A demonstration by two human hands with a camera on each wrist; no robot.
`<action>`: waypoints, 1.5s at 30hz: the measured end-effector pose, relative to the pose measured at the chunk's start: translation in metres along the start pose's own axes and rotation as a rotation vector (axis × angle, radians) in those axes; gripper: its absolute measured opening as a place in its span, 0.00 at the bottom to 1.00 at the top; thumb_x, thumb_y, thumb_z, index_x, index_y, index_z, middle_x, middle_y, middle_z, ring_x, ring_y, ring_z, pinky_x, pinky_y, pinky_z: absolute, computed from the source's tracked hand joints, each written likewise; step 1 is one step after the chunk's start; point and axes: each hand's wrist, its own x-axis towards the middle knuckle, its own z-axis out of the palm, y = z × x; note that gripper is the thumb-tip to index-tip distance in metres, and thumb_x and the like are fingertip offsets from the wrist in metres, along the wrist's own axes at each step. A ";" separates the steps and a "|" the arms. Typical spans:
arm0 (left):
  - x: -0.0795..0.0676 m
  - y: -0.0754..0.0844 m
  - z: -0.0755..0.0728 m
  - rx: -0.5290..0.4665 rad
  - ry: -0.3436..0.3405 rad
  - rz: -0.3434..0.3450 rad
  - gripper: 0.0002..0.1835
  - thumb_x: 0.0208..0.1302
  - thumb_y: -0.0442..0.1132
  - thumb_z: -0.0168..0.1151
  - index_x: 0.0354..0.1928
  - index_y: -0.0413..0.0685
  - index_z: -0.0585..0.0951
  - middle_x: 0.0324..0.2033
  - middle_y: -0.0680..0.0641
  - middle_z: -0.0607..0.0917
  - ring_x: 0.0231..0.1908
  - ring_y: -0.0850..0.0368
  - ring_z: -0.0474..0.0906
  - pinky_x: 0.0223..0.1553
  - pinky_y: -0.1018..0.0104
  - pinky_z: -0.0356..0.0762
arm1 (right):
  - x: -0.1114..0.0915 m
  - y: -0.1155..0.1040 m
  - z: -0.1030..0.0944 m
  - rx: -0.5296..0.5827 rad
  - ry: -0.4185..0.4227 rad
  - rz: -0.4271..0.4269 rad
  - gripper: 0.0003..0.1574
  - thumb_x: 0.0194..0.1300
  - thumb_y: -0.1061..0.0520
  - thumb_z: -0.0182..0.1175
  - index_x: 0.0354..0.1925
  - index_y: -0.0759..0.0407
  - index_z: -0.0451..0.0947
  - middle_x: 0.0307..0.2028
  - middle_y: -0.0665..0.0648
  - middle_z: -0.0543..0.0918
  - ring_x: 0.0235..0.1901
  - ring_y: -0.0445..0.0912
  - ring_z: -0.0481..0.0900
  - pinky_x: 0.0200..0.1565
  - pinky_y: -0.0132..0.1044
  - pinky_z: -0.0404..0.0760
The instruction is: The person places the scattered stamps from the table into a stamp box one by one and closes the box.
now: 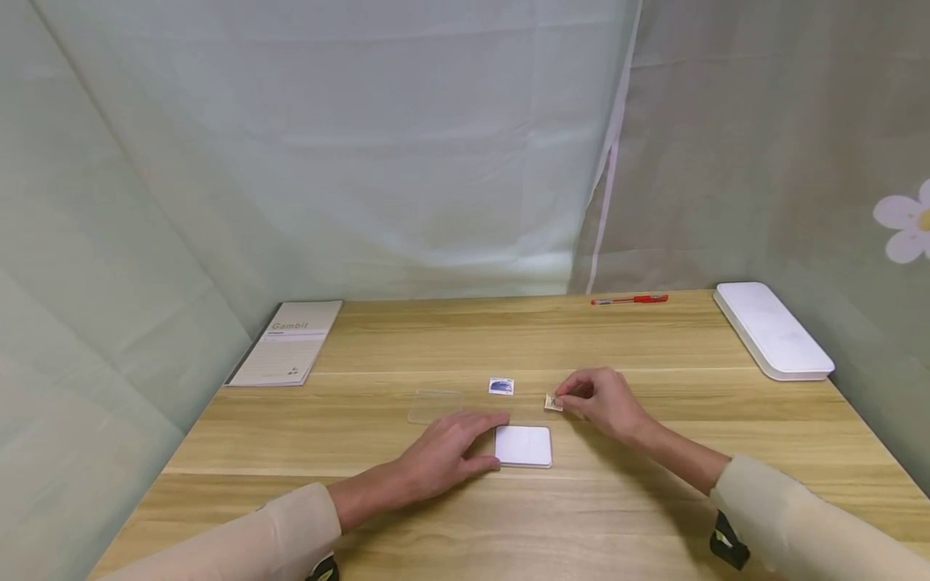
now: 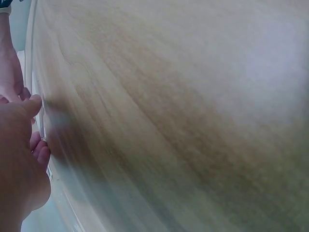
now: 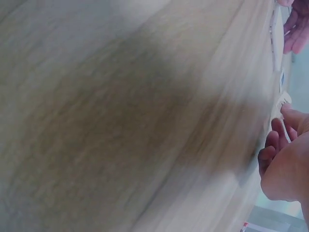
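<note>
My right hand point(image 1: 606, 402) pinches a small stamp point(image 1: 553, 403) between thumb and fingertips, close above the table. The same stamp point(image 3: 285, 99) shows pale at the fingertips in the right wrist view. My left hand point(image 1: 445, 453) lies at the left end of a flat white rectangular block point(image 1: 523, 446), like a thin stack of cards. Its thumb is by the near corner and its fingers by the far one, loosely spread. A blue-printed stamp point(image 1: 501, 386) lies flat beyond the block. Left of it is a clear plastic lid point(image 1: 434, 403), partly behind my left hand.
A notebook point(image 1: 286, 343) marked "Gambit" lies at the back left of the wooden table point(image 1: 407, 339). Along the back edge is a red pen point(image 1: 630, 299). A large white rounded slab point(image 1: 773, 331) stands at the back right. Cloth curtains point(image 1: 436, 161) hang around the table.
</note>
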 end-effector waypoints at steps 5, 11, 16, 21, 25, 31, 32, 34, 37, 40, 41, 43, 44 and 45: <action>0.000 0.000 0.000 0.010 -0.007 -0.003 0.34 0.70 0.47 0.73 0.74 0.46 0.75 0.69 0.47 0.80 0.68 0.51 0.77 0.70 0.51 0.75 | 0.000 -0.006 -0.004 0.078 -0.032 0.034 0.02 0.67 0.67 0.72 0.39 0.66 0.87 0.32 0.58 0.88 0.23 0.45 0.74 0.21 0.28 0.71; 0.000 0.001 0.000 0.017 -0.011 -0.002 0.34 0.71 0.47 0.73 0.75 0.46 0.74 0.69 0.47 0.80 0.68 0.51 0.77 0.70 0.51 0.75 | 0.001 -0.011 -0.007 0.080 -0.023 0.035 0.04 0.66 0.67 0.73 0.37 0.64 0.85 0.32 0.58 0.88 0.25 0.48 0.77 0.23 0.29 0.74; 0.000 0.002 -0.001 0.023 -0.007 0.002 0.34 0.70 0.47 0.73 0.74 0.46 0.75 0.69 0.46 0.81 0.68 0.51 0.77 0.70 0.51 0.75 | 0.001 -0.015 -0.007 0.068 -0.016 0.012 0.07 0.65 0.67 0.74 0.36 0.61 0.84 0.33 0.55 0.87 0.28 0.48 0.78 0.24 0.30 0.76; 0.000 0.002 -0.001 0.029 -0.005 0.006 0.34 0.70 0.46 0.73 0.74 0.45 0.75 0.68 0.46 0.81 0.68 0.51 0.77 0.70 0.51 0.75 | 0.000 -0.017 -0.005 0.078 -0.020 -0.007 0.08 0.63 0.68 0.75 0.39 0.63 0.84 0.32 0.55 0.87 0.27 0.47 0.77 0.25 0.30 0.77; 0.000 0.002 -0.001 0.029 -0.008 0.007 0.34 0.71 0.47 0.73 0.74 0.45 0.75 0.68 0.46 0.81 0.68 0.51 0.77 0.70 0.51 0.75 | -0.003 -0.020 -0.003 0.038 -0.021 -0.037 0.09 0.62 0.68 0.76 0.39 0.61 0.86 0.31 0.52 0.88 0.29 0.46 0.77 0.28 0.31 0.76; 0.000 0.003 -0.002 0.026 -0.008 0.009 0.33 0.71 0.46 0.73 0.74 0.45 0.75 0.68 0.46 0.81 0.68 0.51 0.77 0.70 0.52 0.75 | -0.010 -0.025 -0.001 0.016 -0.031 -0.049 0.07 0.63 0.67 0.75 0.35 0.58 0.87 0.30 0.51 0.87 0.29 0.46 0.78 0.29 0.31 0.77; 0.000 0.003 -0.002 0.026 -0.007 0.008 0.33 0.71 0.46 0.73 0.74 0.45 0.75 0.68 0.46 0.81 0.68 0.51 0.77 0.70 0.52 0.75 | -0.011 -0.026 -0.001 0.015 -0.030 -0.046 0.07 0.63 0.67 0.75 0.35 0.58 0.87 0.30 0.51 0.87 0.29 0.46 0.78 0.29 0.31 0.77; 0.000 0.003 -0.002 0.027 -0.008 0.007 0.33 0.71 0.46 0.73 0.74 0.44 0.75 0.68 0.46 0.81 0.68 0.51 0.77 0.70 0.52 0.75 | -0.013 -0.027 -0.001 0.014 -0.025 -0.046 0.06 0.64 0.67 0.74 0.35 0.58 0.87 0.31 0.51 0.87 0.29 0.46 0.79 0.30 0.31 0.78; 0.000 0.004 -0.002 0.029 -0.008 0.008 0.33 0.71 0.46 0.73 0.74 0.44 0.75 0.68 0.46 0.81 0.68 0.51 0.77 0.70 0.51 0.75 | -0.015 -0.030 0.000 0.025 -0.024 -0.046 0.05 0.65 0.66 0.74 0.35 0.58 0.87 0.31 0.50 0.88 0.30 0.45 0.80 0.32 0.31 0.79; 0.000 0.004 -0.002 0.029 -0.007 0.008 0.33 0.71 0.46 0.73 0.74 0.44 0.75 0.68 0.46 0.81 0.68 0.50 0.77 0.70 0.51 0.75 | -0.018 -0.032 0.000 0.038 -0.031 -0.042 0.05 0.65 0.66 0.74 0.35 0.58 0.88 0.30 0.51 0.88 0.30 0.45 0.79 0.32 0.31 0.78; 0.000 0.004 -0.001 0.030 -0.007 0.008 0.33 0.71 0.46 0.73 0.74 0.44 0.75 0.68 0.46 0.81 0.68 0.50 0.77 0.70 0.51 0.75 | -0.019 -0.032 0.000 0.039 -0.034 -0.043 0.05 0.65 0.65 0.74 0.35 0.58 0.88 0.30 0.50 0.88 0.31 0.45 0.78 0.32 0.31 0.78; 0.000 0.003 -0.001 0.032 -0.007 0.009 0.33 0.71 0.46 0.73 0.74 0.44 0.75 0.68 0.46 0.81 0.68 0.51 0.77 0.70 0.52 0.75 | -0.020 -0.033 0.001 0.040 -0.043 -0.045 0.04 0.65 0.65 0.74 0.36 0.58 0.88 0.30 0.51 0.87 0.31 0.45 0.77 0.32 0.31 0.77; 0.000 0.004 -0.001 0.032 -0.008 0.008 0.33 0.71 0.46 0.73 0.74 0.45 0.75 0.68 0.46 0.81 0.68 0.51 0.77 0.70 0.52 0.75 | -0.021 -0.033 0.001 0.036 -0.046 -0.049 0.04 0.65 0.65 0.74 0.36 0.59 0.88 0.30 0.51 0.87 0.30 0.45 0.77 0.32 0.31 0.77; 0.000 0.004 -0.001 0.033 -0.008 0.008 0.33 0.70 0.46 0.73 0.74 0.45 0.75 0.68 0.46 0.81 0.68 0.51 0.77 0.70 0.52 0.75 | -0.021 -0.033 0.001 0.033 -0.049 -0.052 0.03 0.66 0.65 0.74 0.36 0.59 0.88 0.30 0.51 0.87 0.30 0.44 0.77 0.32 0.30 0.77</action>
